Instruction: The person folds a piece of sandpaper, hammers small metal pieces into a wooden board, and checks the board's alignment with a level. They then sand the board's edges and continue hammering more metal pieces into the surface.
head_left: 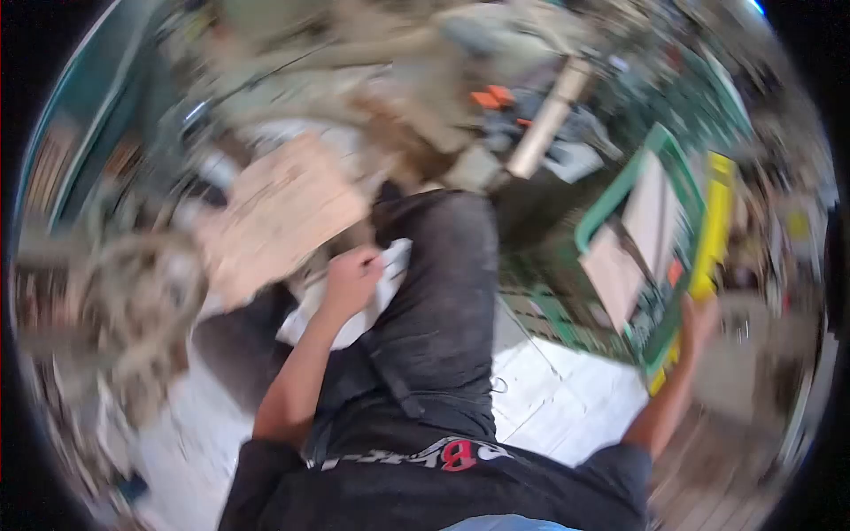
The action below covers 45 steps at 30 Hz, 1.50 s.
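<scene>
My left hand (352, 276) is over my lap, its fingers curled against a crumpled white cloth or paper (390, 281); what lies inside the fingers is hidden. Beyond it, a flat tan board (283, 211) with a rough edge and faint marks leans near my knee. At the right, my right hand (699, 317) is closed round a long yellow bar that looks like a spirit level (715, 217). The bar runs along the outer right rim of a green plastic crate (584, 232). Motion blurs much of the view.
Inside the crate stand pinkish-tan panels (651, 212) and dark items. A wooden strip (549, 119) lies across grey clutter near some orange pieces (492, 96). White floor tiles (553, 389) show under the crate. A blurred brown coil-like heap (142, 310) is at the left.
</scene>
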Each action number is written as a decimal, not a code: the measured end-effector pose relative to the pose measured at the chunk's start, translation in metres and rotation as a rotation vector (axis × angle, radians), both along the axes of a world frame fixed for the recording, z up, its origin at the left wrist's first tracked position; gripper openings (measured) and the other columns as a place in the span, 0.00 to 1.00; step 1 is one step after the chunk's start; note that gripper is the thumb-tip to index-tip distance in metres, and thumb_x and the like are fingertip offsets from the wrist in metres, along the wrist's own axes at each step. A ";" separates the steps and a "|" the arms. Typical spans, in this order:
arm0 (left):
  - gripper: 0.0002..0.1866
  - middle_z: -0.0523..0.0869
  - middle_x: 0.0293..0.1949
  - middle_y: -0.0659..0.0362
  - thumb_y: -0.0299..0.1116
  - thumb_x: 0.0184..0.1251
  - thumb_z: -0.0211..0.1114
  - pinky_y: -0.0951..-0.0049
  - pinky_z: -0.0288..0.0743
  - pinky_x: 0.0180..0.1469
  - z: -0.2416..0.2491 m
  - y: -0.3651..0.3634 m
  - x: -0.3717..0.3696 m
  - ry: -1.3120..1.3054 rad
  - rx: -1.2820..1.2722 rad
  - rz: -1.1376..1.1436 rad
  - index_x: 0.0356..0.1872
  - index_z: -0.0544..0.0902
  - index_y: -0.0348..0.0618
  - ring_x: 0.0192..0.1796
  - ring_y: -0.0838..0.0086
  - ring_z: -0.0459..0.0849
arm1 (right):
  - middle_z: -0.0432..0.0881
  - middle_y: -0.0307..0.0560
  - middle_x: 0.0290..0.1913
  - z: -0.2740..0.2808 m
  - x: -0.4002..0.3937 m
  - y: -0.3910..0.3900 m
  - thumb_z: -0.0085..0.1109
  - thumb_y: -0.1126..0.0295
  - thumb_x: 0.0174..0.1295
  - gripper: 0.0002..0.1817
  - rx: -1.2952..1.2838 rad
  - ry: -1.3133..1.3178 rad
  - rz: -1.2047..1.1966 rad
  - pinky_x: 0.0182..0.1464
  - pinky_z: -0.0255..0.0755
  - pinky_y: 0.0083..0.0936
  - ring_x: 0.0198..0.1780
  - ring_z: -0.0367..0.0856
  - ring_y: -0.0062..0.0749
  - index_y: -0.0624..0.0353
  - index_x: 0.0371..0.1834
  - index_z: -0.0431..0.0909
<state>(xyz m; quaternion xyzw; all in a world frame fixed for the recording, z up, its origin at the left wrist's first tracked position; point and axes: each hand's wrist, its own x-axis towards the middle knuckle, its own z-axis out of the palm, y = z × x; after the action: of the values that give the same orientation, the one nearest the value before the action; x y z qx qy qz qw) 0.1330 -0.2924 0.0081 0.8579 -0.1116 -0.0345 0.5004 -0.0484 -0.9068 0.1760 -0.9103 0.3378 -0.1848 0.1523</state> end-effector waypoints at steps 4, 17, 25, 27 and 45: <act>0.10 0.87 0.33 0.50 0.37 0.73 0.61 0.57 0.79 0.41 -0.008 0.027 -0.004 -0.035 0.021 0.047 0.38 0.85 0.42 0.36 0.54 0.88 | 0.80 0.56 0.62 0.062 0.018 0.007 0.66 0.71 0.70 0.32 -0.245 -0.089 0.276 0.65 0.72 0.36 0.61 0.79 0.42 0.64 0.74 0.63; 0.33 0.82 0.57 0.49 0.59 0.85 0.36 0.57 0.75 0.58 0.023 0.204 -0.056 0.148 -1.203 0.899 0.67 0.71 0.39 0.56 0.59 0.83 | 0.85 0.48 0.44 0.004 0.216 0.409 0.70 0.70 0.56 0.18 -0.195 0.202 1.483 0.51 0.74 0.45 0.47 0.83 0.50 0.56 0.51 0.80; 0.31 0.80 0.48 0.57 0.61 0.77 0.56 0.65 0.77 0.48 -0.014 0.306 -0.023 0.148 -0.923 1.185 0.63 0.73 0.43 0.46 0.69 0.81 | 0.86 0.48 0.48 -0.150 0.325 0.542 0.70 0.64 0.59 0.23 -0.207 0.049 1.613 0.56 0.72 0.44 0.53 0.84 0.48 0.55 0.58 0.80; 0.25 0.80 0.48 0.57 0.49 0.74 0.66 0.64 0.79 0.46 -0.029 0.320 -0.010 0.126 -0.745 1.205 0.61 0.73 0.44 0.42 0.70 0.81 | 0.86 0.48 0.49 -0.158 0.333 0.562 0.70 0.64 0.60 0.23 -0.231 0.087 1.615 0.57 0.72 0.44 0.53 0.84 0.47 0.55 0.58 0.80; 0.33 0.70 0.71 0.39 0.53 0.80 0.57 0.54 0.75 0.68 -0.039 0.336 -0.022 0.261 -1.072 1.176 0.79 0.61 0.54 0.66 0.49 0.79 | 0.83 0.42 0.61 -0.157 0.349 0.571 0.74 0.56 0.57 0.29 -0.181 0.102 1.456 0.75 0.58 0.49 0.66 0.77 0.42 0.45 0.64 0.81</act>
<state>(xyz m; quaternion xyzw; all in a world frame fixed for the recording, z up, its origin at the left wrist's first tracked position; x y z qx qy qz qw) 0.1108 0.0437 -0.0308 0.4085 0.4161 0.1930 0.7891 0.3006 -0.3359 0.0185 -0.9206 -0.3621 -0.0214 0.1447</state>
